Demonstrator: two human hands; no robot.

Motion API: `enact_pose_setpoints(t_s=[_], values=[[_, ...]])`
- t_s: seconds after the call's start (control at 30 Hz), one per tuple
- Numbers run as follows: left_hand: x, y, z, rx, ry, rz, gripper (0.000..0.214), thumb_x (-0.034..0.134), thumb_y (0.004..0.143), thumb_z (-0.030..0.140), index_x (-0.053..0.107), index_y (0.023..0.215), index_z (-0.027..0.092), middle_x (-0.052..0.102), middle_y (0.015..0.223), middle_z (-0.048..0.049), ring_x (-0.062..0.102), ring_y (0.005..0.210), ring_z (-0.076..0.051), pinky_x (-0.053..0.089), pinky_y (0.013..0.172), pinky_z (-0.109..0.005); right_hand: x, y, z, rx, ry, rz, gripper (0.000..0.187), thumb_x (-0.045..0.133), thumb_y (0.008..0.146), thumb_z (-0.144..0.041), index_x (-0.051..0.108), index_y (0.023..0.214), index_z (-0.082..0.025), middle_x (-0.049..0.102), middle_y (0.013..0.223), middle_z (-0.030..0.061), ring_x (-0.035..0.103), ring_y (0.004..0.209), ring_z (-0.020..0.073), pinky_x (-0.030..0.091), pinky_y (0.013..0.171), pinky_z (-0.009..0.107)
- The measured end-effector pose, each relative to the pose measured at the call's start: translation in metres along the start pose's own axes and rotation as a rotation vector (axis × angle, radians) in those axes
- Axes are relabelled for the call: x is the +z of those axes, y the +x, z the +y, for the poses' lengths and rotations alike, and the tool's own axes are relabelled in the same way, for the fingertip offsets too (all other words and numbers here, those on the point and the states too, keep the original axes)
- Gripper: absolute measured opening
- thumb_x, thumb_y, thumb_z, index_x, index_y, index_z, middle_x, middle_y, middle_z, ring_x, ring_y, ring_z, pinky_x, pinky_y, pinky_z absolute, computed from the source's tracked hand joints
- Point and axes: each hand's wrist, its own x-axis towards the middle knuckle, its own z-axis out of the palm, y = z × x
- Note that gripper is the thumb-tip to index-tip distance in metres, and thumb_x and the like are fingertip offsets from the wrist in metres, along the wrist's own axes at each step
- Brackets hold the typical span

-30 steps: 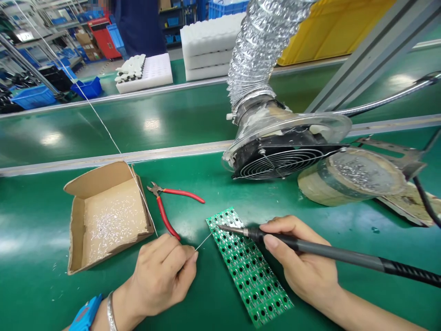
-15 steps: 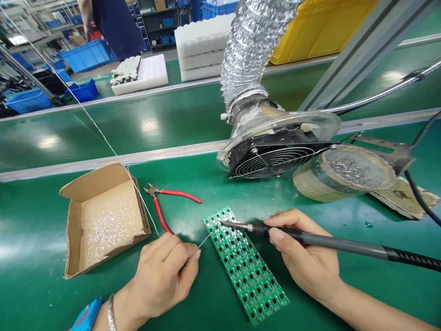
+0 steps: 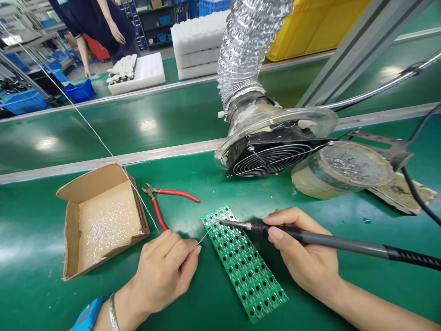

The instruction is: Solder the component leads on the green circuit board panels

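Note:
A green circuit board panel (image 3: pixel 243 262) with rows of holes lies flat on the green bench. My right hand (image 3: pixel 305 255) is closed round a black soldering iron (image 3: pixel 330 242); its tip rests on the board's far left corner. My left hand (image 3: pixel 165 271) pinches a thin solder wire (image 3: pixel 206 236), and the wire's end meets the iron's tip at that corner. The wire runs up and away to the far left.
An open cardboard box (image 3: pixel 99 220) of small metal clippings and red-handled cutters (image 3: pixel 165 202) lie left of the board. A fume extractor fan (image 3: pixel 272 147) on a foil duct hangs just behind. A solder-crusted iron stand (image 3: pixel 344 170) sits right. A person (image 3: pixel 99 23) stands beyond the conveyor.
Both hands stay at the board's far corner with iron and wire. The view has shifted slightly, and the person in the background has moved into fuller view.

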Motion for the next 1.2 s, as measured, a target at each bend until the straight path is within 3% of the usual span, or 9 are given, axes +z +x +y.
enact_pose_setpoints(t_s=[0.2,0.37,0.57,0.87,1.2], values=[[-0.009,0.007,0.007,-0.069,-0.070,0.048,0.008,0.061,0.085,0.009,0.061,0.085,0.016,0.052,0.061,0.0030,0.046,0.054,-0.009,0.036,0.050,-0.023,-0.009,0.005,0.003,0.073,0.117,0.061,0.014,0.068,0.084,-0.034,0.068,0.085,-0.021,0.058,0.064,0.0006,0.049,0.052,0.0131,0.038,0.047,0.026],[-0.007,0.020,0.020,-0.099,-0.098,0.023,0.012,0.058,0.086,0.009,0.059,0.078,0.017,0.051,0.060,0.0032,0.045,0.054,-0.009,0.036,0.050,-0.023,-0.017,0.012,0.007,0.146,0.208,0.037,0.012,0.069,0.082,-0.031,0.070,0.087,-0.020,0.057,0.059,-0.0009,0.047,0.046,0.0106,0.037,0.042,0.023],[0.006,0.023,0.022,-0.046,-0.051,0.043,0.013,0.058,0.085,0.009,0.056,0.076,0.018,0.054,0.061,0.0029,0.042,0.054,-0.010,0.034,0.051,-0.025,-0.019,0.010,0.012,0.102,0.078,0.002,0.011,0.068,0.085,-0.032,0.069,0.086,-0.021,0.055,0.058,-0.0022,0.046,0.048,0.0107,0.036,0.045,0.023],[0.006,0.019,0.015,-0.022,-0.020,0.040,0.011,0.061,0.085,0.009,0.057,0.078,0.017,0.047,0.060,0.0035,0.040,0.054,-0.010,0.031,0.050,-0.025,-0.016,0.009,0.004,-0.045,-0.155,-0.046,0.004,0.065,0.087,-0.029,0.068,0.088,-0.026,0.059,0.059,-0.0044,0.048,0.048,0.0102,0.039,0.045,0.021],[0.013,0.020,0.008,-0.015,-0.024,0.001,0.011,0.060,0.085,0.009,0.056,0.079,0.017,0.052,0.063,0.0027,0.041,0.056,-0.010,0.033,0.052,-0.025,-0.016,0.009,0.003,-0.061,-0.173,-0.056,0.003,0.064,0.088,-0.026,0.067,0.088,-0.025,0.057,0.059,-0.0045,0.048,0.049,0.0104,0.039,0.045,0.021]])
